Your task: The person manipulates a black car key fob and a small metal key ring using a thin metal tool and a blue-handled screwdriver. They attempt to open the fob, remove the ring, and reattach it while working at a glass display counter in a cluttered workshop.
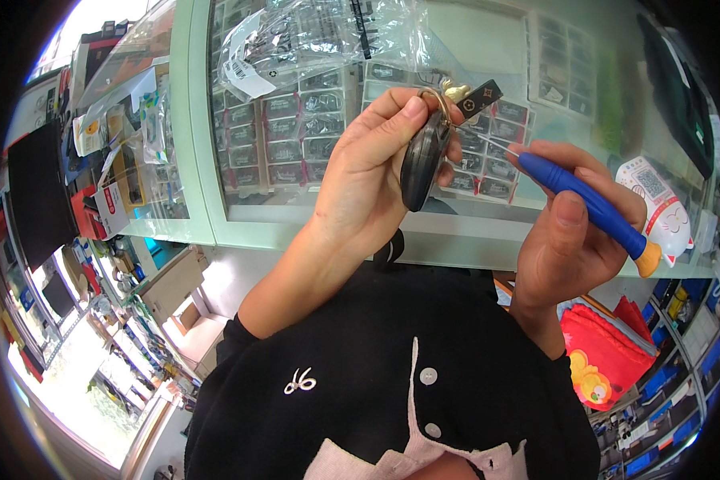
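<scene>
Above the glass counter, my left hand (368, 164) grips a dark car key fob (424, 164), held on edge. A metal key ring (434, 98) at its top carries a gold-coloured charm (454, 90) and a short dark patterned strap (480, 99). To the right, my right hand (572, 228) is closed around a small screwdriver (580, 196) with a blue handle and a yellow end. Its thin shaft (498, 145) points up and left toward the fob, with a gap between them.
Under the glass top (296, 200) lie several boxed dark items (284, 128). Clear plastic bags (320, 40) rest at the far side. A white cat-shaped stand (656, 200) with a printed code is at the right. Below it hangs a red cloth (604, 344). Crowded shelves (688, 352) line the right.
</scene>
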Demonstrator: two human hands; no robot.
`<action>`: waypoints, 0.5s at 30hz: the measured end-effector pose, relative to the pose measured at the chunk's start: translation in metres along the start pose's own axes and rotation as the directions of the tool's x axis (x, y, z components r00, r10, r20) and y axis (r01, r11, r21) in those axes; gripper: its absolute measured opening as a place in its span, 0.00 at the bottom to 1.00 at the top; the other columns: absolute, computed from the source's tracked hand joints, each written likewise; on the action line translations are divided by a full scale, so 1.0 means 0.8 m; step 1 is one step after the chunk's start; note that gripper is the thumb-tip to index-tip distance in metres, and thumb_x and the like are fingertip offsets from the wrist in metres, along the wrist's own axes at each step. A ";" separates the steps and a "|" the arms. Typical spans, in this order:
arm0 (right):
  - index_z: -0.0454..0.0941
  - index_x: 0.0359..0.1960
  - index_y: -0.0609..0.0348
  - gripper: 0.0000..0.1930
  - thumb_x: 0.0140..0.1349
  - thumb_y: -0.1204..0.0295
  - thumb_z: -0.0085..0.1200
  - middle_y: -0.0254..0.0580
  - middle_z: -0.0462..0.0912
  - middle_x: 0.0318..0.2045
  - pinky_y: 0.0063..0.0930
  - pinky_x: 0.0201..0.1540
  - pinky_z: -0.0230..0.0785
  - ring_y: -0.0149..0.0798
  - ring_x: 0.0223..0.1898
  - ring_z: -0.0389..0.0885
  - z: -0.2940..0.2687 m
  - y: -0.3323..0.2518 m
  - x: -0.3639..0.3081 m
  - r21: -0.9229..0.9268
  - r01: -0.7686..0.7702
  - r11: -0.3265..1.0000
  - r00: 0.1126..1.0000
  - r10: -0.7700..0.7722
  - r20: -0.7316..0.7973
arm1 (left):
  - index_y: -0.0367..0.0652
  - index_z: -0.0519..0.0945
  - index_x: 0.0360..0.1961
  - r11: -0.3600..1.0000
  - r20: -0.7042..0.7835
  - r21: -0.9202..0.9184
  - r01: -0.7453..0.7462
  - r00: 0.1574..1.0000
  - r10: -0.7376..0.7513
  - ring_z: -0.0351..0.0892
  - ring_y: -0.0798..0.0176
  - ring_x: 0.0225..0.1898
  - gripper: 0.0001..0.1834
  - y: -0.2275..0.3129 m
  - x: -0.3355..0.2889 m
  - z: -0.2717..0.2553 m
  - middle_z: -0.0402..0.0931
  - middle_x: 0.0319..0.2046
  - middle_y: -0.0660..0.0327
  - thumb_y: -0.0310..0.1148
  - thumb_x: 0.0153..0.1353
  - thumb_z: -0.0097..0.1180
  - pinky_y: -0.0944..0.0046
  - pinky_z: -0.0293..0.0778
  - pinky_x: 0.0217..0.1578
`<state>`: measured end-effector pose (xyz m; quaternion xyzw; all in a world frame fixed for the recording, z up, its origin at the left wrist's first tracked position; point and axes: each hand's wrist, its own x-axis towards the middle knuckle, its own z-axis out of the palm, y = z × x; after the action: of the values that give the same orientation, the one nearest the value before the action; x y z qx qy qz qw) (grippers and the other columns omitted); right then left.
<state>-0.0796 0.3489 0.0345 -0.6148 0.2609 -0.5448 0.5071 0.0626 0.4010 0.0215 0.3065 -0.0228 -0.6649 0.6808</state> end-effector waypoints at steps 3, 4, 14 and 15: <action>0.61 0.37 0.66 0.12 0.55 0.73 0.47 0.66 0.73 0.32 0.42 0.36 0.75 0.48 0.33 0.76 -0.001 0.000 -0.002 0.007 -0.025 1.000 1.000 0.025 -0.011 | 0.39 0.69 0.35 0.997 0.008 0.061 -0.039 0.999 0.039 0.74 0.66 0.30 0.08 0.001 0.001 -0.002 0.73 0.34 0.57 0.32 0.60 0.44 0.69 0.71 0.27; 0.61 0.37 0.66 0.12 0.55 0.73 0.47 0.66 0.73 0.32 0.42 0.36 0.75 0.48 0.33 0.76 -0.002 0.000 -0.003 0.010 -0.044 0.999 0.999 0.045 -0.019 | 0.39 0.69 0.35 0.993 -0.004 0.100 -0.058 0.998 0.059 0.74 0.67 0.30 0.08 0.002 0.001 -0.002 0.73 0.34 0.57 0.32 0.60 0.44 0.69 0.71 0.27; 0.69 0.40 0.70 0.13 0.52 0.78 0.48 0.51 0.68 0.41 0.35 0.35 0.75 0.39 0.31 0.76 -0.013 -0.007 -0.008 0.120 -0.328 0.937 0.942 0.334 -0.038 | 0.42 0.69 0.32 0.969 -0.060 0.235 -0.080 0.994 0.097 0.70 0.65 0.28 0.07 0.005 0.000 -0.001 0.68 0.36 0.59 0.34 0.60 0.43 0.70 0.66 0.27; 0.69 0.40 0.69 0.13 0.52 0.78 0.48 0.50 0.68 0.41 0.34 0.34 0.75 0.38 0.31 0.76 -0.014 -0.008 -0.007 0.137 -0.355 0.925 0.931 0.362 -0.031 | 0.42 0.69 0.32 0.968 -0.058 0.236 -0.083 0.993 0.100 0.70 0.64 0.27 0.07 0.006 0.000 -0.002 0.68 0.36 0.59 0.35 0.60 0.44 0.70 0.66 0.27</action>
<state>-0.0930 0.3526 0.0368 -0.5069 0.3473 -0.4756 0.6294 0.0673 0.4009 0.0225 0.4059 -0.0911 -0.6144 0.6704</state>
